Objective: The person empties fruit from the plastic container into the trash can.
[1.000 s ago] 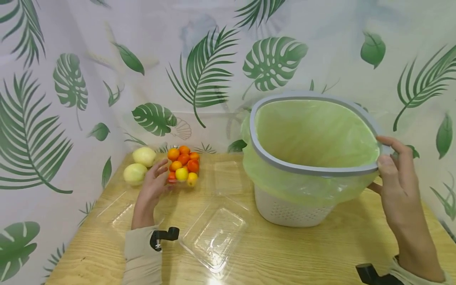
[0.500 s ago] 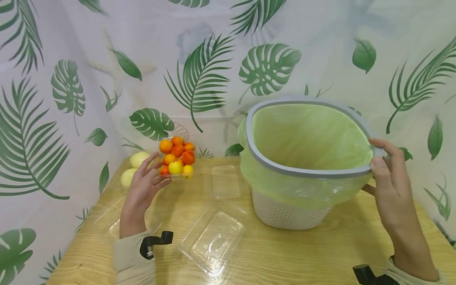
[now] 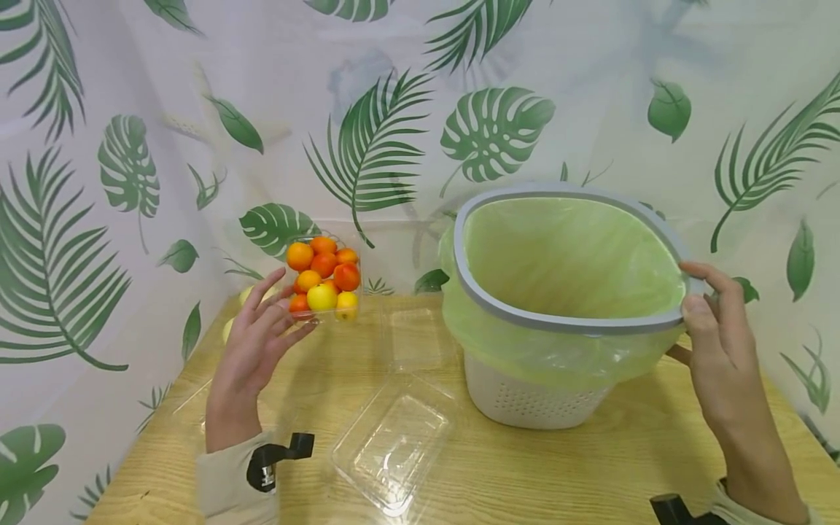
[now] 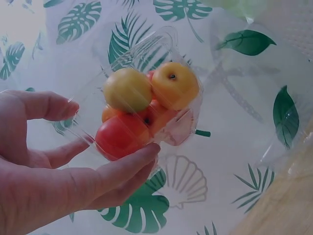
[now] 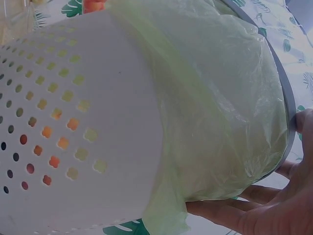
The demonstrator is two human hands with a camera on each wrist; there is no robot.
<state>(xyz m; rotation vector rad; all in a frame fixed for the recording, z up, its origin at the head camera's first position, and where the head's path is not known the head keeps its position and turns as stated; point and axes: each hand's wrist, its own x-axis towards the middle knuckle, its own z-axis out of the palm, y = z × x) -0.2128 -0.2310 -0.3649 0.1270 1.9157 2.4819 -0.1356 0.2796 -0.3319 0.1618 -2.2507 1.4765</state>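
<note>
My left hand (image 3: 252, 343) pinches the side of a clear plastic container (image 4: 171, 36) between thumb and fingers. Small red, orange and yellow fruits (image 3: 323, 264) fill the container, which is raised and tilted above the table. On the right stands a white perforated bin (image 3: 534, 394), tipped towards me. A pale green bag (image 3: 571, 248) lines it and folds out over its grey rim (image 3: 564, 321). My right hand (image 3: 725, 350) grips the rim's right end, thumb on top and fingers around the outside. Orange and red show through the holes in the right wrist view.
Several clear plastic trays lie on the wooden table (image 3: 525, 474): one tray (image 3: 394, 445) in front, another tray (image 3: 413, 335) behind it. Two pale round fruits at the back left are mostly hidden behind my left hand. A leaf-patterned cloth (image 3: 367, 44) hangs behind.
My left hand has taken hold of the fruit container and lifted it off the table, tilting it. My right hand keeps its grip on the bin's rim. The head view has shifted slightly.
</note>
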